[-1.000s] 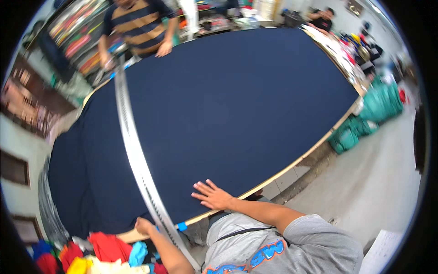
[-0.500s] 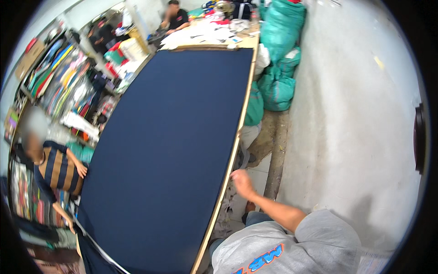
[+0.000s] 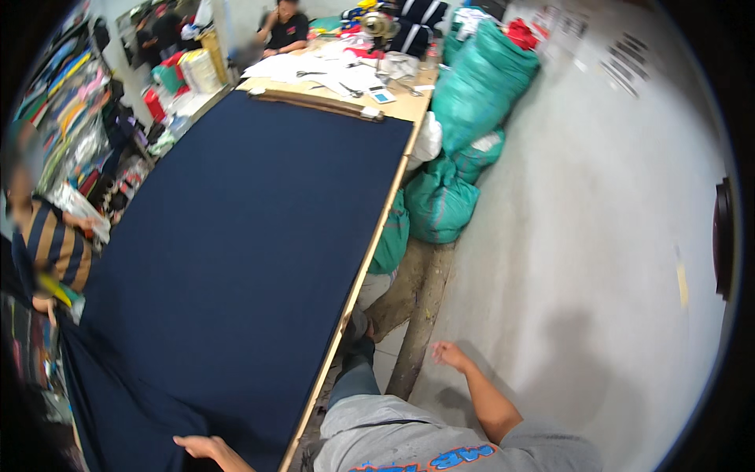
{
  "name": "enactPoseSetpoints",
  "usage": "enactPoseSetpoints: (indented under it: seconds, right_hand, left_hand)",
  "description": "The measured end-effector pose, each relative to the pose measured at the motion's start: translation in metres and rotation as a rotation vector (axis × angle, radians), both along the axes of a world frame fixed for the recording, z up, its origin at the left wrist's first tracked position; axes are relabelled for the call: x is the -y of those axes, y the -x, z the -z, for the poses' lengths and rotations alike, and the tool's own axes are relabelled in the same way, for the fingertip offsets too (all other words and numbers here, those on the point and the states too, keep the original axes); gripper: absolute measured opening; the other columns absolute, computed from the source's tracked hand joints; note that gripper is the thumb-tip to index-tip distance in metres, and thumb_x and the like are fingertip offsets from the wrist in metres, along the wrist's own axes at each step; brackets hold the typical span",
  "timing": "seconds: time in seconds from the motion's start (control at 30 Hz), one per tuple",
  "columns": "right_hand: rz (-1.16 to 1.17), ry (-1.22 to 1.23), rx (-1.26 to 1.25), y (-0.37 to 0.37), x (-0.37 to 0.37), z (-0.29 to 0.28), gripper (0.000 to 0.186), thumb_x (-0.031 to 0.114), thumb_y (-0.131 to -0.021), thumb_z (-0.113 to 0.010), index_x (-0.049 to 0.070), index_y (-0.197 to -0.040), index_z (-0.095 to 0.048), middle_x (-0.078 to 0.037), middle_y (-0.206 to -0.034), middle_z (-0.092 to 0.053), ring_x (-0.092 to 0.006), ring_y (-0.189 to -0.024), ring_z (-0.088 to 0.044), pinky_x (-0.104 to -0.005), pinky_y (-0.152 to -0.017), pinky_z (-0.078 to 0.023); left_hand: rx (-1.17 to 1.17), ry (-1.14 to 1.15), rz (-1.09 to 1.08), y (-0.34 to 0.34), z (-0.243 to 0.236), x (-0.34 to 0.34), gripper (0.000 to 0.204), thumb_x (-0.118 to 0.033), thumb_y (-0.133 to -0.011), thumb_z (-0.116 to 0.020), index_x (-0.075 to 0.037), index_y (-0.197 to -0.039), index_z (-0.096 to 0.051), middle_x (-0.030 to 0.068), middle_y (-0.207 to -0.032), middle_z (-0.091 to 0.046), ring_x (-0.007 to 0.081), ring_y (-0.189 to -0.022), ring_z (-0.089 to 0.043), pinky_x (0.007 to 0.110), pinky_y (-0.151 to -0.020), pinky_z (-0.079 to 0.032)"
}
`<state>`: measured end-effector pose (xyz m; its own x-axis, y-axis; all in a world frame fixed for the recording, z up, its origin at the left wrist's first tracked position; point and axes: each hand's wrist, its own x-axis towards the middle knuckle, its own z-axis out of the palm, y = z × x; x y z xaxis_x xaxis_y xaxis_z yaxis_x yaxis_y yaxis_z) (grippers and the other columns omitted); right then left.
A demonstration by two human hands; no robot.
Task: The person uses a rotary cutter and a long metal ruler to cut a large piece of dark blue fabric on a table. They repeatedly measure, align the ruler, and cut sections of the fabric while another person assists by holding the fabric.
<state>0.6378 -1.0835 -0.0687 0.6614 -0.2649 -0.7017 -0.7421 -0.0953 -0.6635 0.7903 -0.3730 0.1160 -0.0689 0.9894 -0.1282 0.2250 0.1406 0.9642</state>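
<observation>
- A dark blue cloth (image 3: 252, 220) lies spread over the long surface (image 3: 379, 206), mostly smooth, with folds gathered at the near left end.
- The left hand (image 3: 197, 446) pinches a fold of the cloth at that near end, thumb on top; the fingertips under the fold are hidden.
- The right hand (image 3: 450, 355) hangs in the air to the right of the surface, apart from the cloth, its fingers loosely spread and a little bent.
- At the left edge of the cloth stands a co-worker in a striped shirt (image 3: 57, 240), one hand low beside the folds.
- A brown strip (image 3: 314, 105) lies along the far edge of the cloth.
- Beyond it, white sheets (image 3: 287, 69) and scissors (image 3: 351, 90) rest on the surface.
- A person in a black shirt (image 3: 285, 31) is at the far end.
- Big green sacks (image 3: 480, 86) stand to the right, near the grey wall (image 3: 582, 236).
- Piled fabrics (image 3: 71, 102) fill the far left.
</observation>
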Motion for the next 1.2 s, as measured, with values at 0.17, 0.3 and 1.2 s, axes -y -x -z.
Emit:
enactPoseSetpoints:
  seconds: [0.17,0.3,1.2]
  right_hand:
    - [-0.257,0.201,-0.27,0.001,0.091,0.06,0.034,0.024,-0.112,-0.052,0.009,-0.137,-0.07,-0.008,-0.112,-0.076,-0.0203,-0.093,-0.073,-0.0381,-0.08,-0.059]
    - [-0.229,0.092,-0.442,-0.092,0.124,0.0,0.033,0.02,-0.109,-0.052,0.006,-0.13,-0.073,-0.011,-0.105,-0.076,-0.022,-0.091,-0.073,-0.0389,-0.074,-0.059]
    - [-0.835,0.868,0.837,-0.996,0.318,-0.106,0.082,0.031,-0.097,-0.08,0.029,-0.17,-0.042,-0.022,-0.143,-0.058,-0.0408,-0.128,-0.057,-0.0543,-0.105,-0.045]
  left_hand:
    - [0.205,0.087,0.165,-0.15,-0.017,0.143,0.084,-0.052,-0.115,-0.05,0.029,-0.135,-0.056,0.0338,-0.14,-0.065,0.0356,-0.126,-0.067,0.04,-0.114,-0.053]
    - [0.245,0.149,0.451,-0.259,-0.047,0.307,0.082,-0.054,-0.115,-0.053,0.024,-0.141,-0.054,0.0271,-0.143,-0.063,0.0287,-0.125,-0.065,0.038,-0.112,-0.053]
    - [-0.022,0.39,0.221,-0.476,-0.013,0.743,0.067,-0.058,-0.104,-0.07,0.0,-0.134,-0.057,0.0092,-0.135,-0.061,0.0232,-0.119,-0.058,0.044,-0.113,-0.046]
